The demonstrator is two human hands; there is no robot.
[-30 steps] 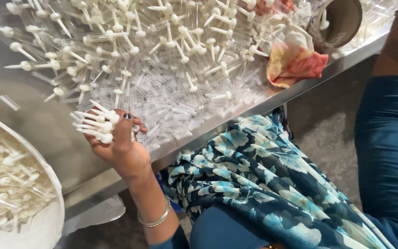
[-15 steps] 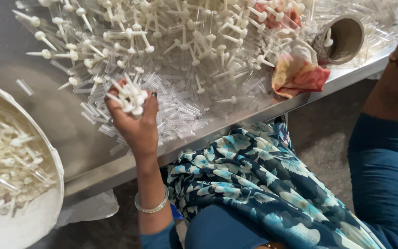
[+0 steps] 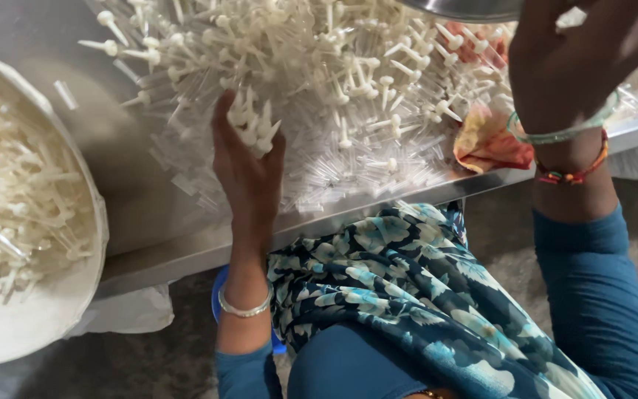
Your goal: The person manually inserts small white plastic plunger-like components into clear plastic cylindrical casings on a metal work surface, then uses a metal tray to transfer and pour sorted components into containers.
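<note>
My left hand (image 3: 249, 166) grips a bunch of white plastic plunger sticks (image 3: 252, 125), heads pointing up, over the near part of a steel table (image 3: 186, 244). It rests on a large pile of clear tubes and white plungers (image 3: 348, 81) spread across the table. My right hand (image 3: 574, 55) is raised close to the camera at the upper right, back of the hand and wrist with bangles showing; its fingers are cut off by the frame. A metal bowl rim (image 3: 459, 9) shows just left of it.
A big white tub (image 3: 53, 310) full of white plungers stands at the left edge. A crumpled orange-red cloth (image 3: 489, 140) lies on the table near its front edge. A blue floral garment (image 3: 407, 295) covers my lap below the table edge.
My left hand carried the bunch of plungers from the table's front edge rightward and farther onto the pile. My right arm rose into the upper right, near the metal bowl.
</note>
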